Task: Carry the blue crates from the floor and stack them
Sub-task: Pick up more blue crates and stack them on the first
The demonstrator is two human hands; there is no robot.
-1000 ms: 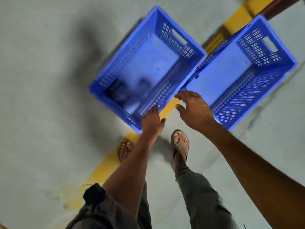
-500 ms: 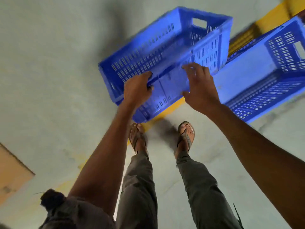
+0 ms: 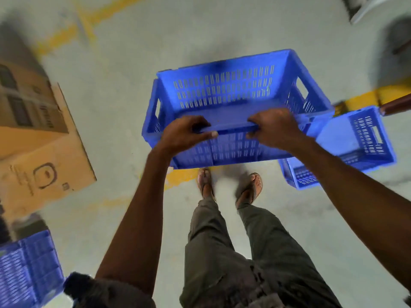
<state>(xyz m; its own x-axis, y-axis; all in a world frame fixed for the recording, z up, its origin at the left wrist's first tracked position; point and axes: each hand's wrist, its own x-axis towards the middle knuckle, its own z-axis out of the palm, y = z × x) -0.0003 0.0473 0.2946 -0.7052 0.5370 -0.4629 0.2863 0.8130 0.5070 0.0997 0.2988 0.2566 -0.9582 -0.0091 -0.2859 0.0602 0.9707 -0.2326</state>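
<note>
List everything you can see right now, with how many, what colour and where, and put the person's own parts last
held crate: one, blue, centre, gripped at its near rim
floor crate: one, blue, right, on the floor
third crate: one, blue, bottom left, blurred
cardboard box: one, brown, left
floor lines: several, yellow, on the grey floor
left hand: closed on the held crate's rim
right hand: closed on the same rim
feet: two, in sandals, below the held crate
trousers: grey-green, bottom centre

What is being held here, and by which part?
Both hands, left hand and right hand, grip the blue crate by its near long rim.
</note>
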